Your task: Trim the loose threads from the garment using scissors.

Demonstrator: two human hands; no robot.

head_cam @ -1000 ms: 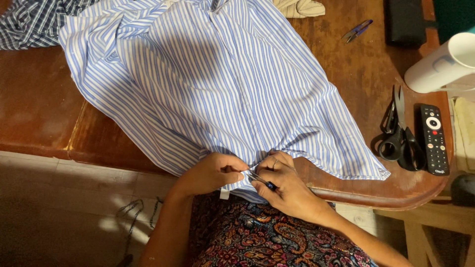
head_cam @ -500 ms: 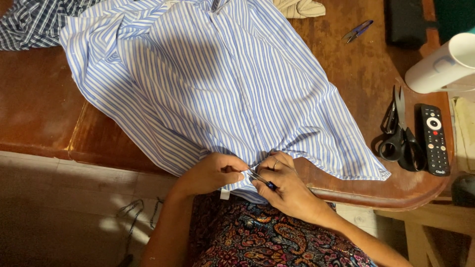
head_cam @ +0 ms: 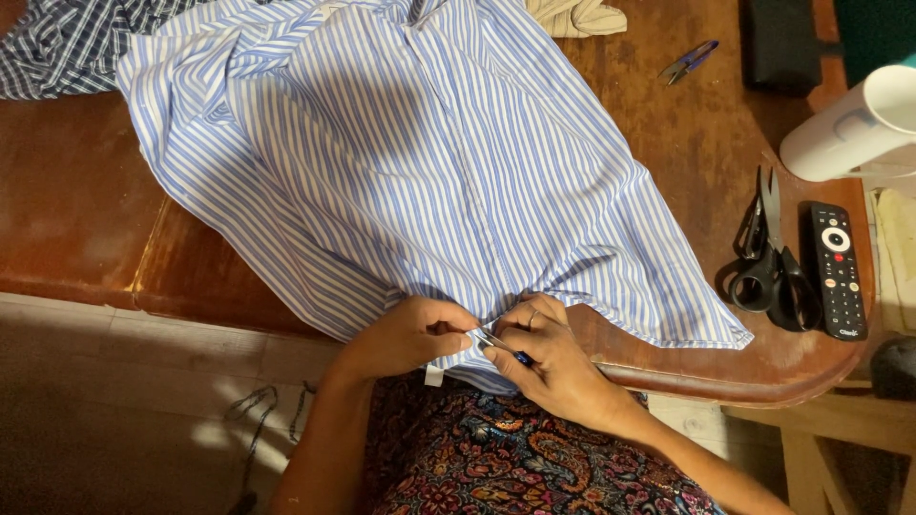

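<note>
Pinching striped shirt hem w/ left hand, right hand clamped on small tool at table edge

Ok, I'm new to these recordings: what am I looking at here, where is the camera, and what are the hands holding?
There is no machine here: a person works with two bare hands, filmed by one camera worn on the head and looking down. The left hand pinches the hem of a blue-and-white striped shirt spread over a brown wooden table. The right hand holds a small thin tool against the same hem; it is too small to tell exactly what it is. Also on the table: black scissors, a black remote, small snips, a white tube at the right edge, and a dark checked cloth at top left.
</note>
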